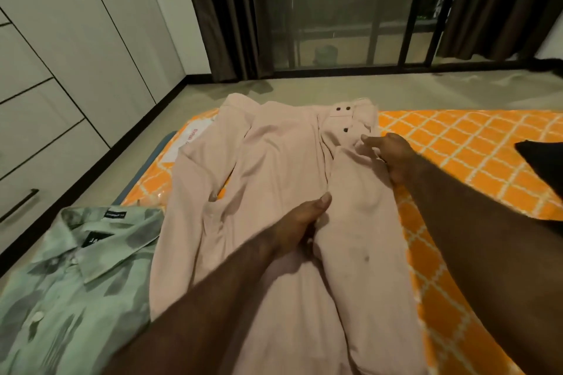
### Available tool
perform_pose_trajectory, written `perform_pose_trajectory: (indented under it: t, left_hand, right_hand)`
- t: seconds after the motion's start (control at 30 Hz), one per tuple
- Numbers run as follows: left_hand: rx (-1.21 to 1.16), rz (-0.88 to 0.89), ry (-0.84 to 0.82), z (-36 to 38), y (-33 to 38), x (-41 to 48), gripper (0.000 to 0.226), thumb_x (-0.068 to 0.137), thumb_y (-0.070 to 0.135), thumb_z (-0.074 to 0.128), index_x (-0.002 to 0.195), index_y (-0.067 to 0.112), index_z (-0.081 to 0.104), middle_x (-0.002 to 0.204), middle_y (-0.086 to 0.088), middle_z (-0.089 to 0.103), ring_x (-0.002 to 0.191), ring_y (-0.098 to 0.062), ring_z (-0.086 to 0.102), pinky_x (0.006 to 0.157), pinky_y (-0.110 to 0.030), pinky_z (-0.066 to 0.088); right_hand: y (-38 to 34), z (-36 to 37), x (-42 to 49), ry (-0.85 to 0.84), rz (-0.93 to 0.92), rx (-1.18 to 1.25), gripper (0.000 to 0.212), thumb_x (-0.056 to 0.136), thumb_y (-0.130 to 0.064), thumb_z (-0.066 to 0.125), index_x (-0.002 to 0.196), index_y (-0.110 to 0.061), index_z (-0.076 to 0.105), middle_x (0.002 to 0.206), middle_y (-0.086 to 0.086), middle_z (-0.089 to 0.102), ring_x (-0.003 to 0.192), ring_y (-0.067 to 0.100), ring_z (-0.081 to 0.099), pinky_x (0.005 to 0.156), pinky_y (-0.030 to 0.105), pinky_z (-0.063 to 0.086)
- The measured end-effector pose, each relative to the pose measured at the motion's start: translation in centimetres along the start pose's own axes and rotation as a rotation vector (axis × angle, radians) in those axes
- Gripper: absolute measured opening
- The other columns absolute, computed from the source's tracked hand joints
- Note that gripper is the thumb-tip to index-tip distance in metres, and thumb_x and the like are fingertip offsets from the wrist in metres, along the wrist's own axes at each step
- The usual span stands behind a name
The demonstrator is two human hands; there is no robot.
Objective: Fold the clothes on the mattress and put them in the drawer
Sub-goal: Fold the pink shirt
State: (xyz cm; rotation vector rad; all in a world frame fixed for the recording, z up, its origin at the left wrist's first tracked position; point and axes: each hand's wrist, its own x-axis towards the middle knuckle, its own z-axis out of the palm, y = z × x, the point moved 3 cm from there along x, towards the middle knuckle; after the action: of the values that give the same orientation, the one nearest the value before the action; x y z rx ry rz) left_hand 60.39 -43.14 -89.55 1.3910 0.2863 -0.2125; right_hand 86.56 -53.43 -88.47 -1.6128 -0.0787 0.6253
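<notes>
A pale pink shirt (274, 167) lies spread lengthwise on the orange patterned mattress (463, 143), its buttoned cuff at the far end. My left hand (300, 225) grips a fold of the pink cloth near the middle, thumb on top and fingers tucked into the crease. My right hand (388, 155) rests on the folded sleeve at the shirt's right edge, with the fingers hooked round that edge. A green patterned shirt (70, 277) with a collar lies flat at the near left, touching the pink one.
White drawer fronts (39, 143) with a dark handle line the left wall. A dark cloth (542, 158) lies at the mattress's right edge. Beyond the mattress lies bare floor (426, 88), then glass doors (350, 9) with dark curtains.
</notes>
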Motion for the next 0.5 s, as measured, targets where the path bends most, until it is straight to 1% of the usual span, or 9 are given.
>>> perform_pose_trajectory:
  t: [0.07,0.13,0.2,0.23,0.3,0.37,0.43,0.47,0.5]
  left_hand:
    - [-0.012,-0.026,0.04,0.5,0.2,-0.4,0.07,0.084,0.079,0.051,0.09,0.013,0.076,0.067,-0.01,0.063,0.056,-0.028,0.054,0.051,-0.025,0.04]
    - [0.001,-0.019,0.056,0.9,0.4,-0.8,0.07,0.089,0.078,0.043,0.091,0.016,0.075,0.063,-0.008,0.063,0.053,-0.027,0.056,0.051,-0.028,0.046]
    - [0.027,-0.012,0.112,1.0,0.4,-1.0,0.078,0.087,0.082,0.043,0.11,0.015,0.075,0.093,-0.016,0.075,0.085,-0.041,0.07,0.078,-0.043,0.058]
    - [0.077,-0.015,0.168,1.2,0.4,-1.3,0.084,0.082,0.087,0.043,0.116,0.016,0.075,0.107,-0.017,0.075,0.1,-0.042,0.07,0.091,-0.047,0.055]
    - [0.199,-0.015,0.23,2.0,-0.3,-2.1,0.093,0.074,0.096,0.038,0.114,0.021,0.076,0.108,-0.013,0.076,0.102,-0.036,0.071,0.099,-0.05,0.053]
    - [0.302,0.009,0.242,3.0,-1.1,-3.1,0.085,0.081,0.092,0.033,0.11,0.023,0.074,0.099,-0.012,0.077,0.09,-0.036,0.072,0.084,-0.049,0.058]
    - [0.341,0.061,0.236,4.3,-0.7,-4.7,0.071,0.096,0.076,0.03,0.096,0.015,0.066,0.076,-0.008,0.073,0.064,-0.027,0.068,0.063,-0.039,0.054]
    - [0.375,0.081,0.268,5.0,0.0,-5.9,0.065,0.099,0.07,0.029,0.087,0.013,0.057,0.065,-0.002,0.066,0.054,-0.017,0.062,0.06,-0.036,0.05]
    - [0.408,0.086,0.303,5.3,0.3,-6.5,0.058,0.102,0.065,0.03,0.085,0.013,0.051,0.066,0.001,0.062,0.053,-0.01,0.058,0.06,-0.032,0.048]
  right_hand:
    - [-0.3,-0.2,-2.6,0.046,-0.021,0.053,0.107,0.073,-0.036,0.089,0.158,-0.015,0.027,0.138,0.006,0.059,0.1,0.021,0.067,0.055,0.026,0.052]
    - [-0.2,-0.3,-5.4,0.097,-0.047,0.033,0.106,0.079,-0.03,0.087,0.161,-0.02,0.02,0.135,0.006,0.054,0.097,0.02,0.064,0.061,0.03,0.054]
    - [0.7,-0.6,-8.2,0.162,-0.05,-0.099,0.122,0.06,-0.043,0.093,0.159,-0.022,0.025,0.139,0.006,0.055,0.11,0.028,0.064,0.082,0.044,0.059]
    - [1.2,-1.0,-9.8,0.176,-0.04,-0.187,0.126,0.053,-0.047,0.094,0.157,-0.02,0.028,0.138,0.008,0.056,0.113,0.03,0.063,0.089,0.047,0.057]
    - [2.5,-1.3,-13.6,0.189,-0.011,-0.339,0.117,0.061,-0.043,0.093,0.155,-0.012,0.032,0.126,0.011,0.058,0.106,0.03,0.063,0.083,0.043,0.056]
    - [3.1,-0.9,-18.6,0.203,0.039,-0.428,0.103,0.071,-0.035,0.091,0.153,-0.008,0.035,0.126,0.016,0.06,0.104,0.033,0.066,0.074,0.043,0.058]
    - [4.2,-0.8,-22.1,0.174,0.082,-0.518,0.098,0.073,-0.037,0.091,0.149,-0.005,0.038,0.128,0.021,0.061,0.105,0.037,0.067,0.064,0.039,0.056]
    - [4.0,-0.7,-24.1,0.149,0.09,-0.575,0.101,0.071,-0.04,0.092,0.148,-0.004,0.037,0.13,0.021,0.06,0.109,0.038,0.066,0.067,0.04,0.057]
    - [4.0,-0.6,-25.6,0.109,0.114,-0.62,0.106,0.069,-0.041,0.094,0.149,-0.004,0.036,0.134,0.021,0.058,0.113,0.038,0.064,0.072,0.042,0.058]
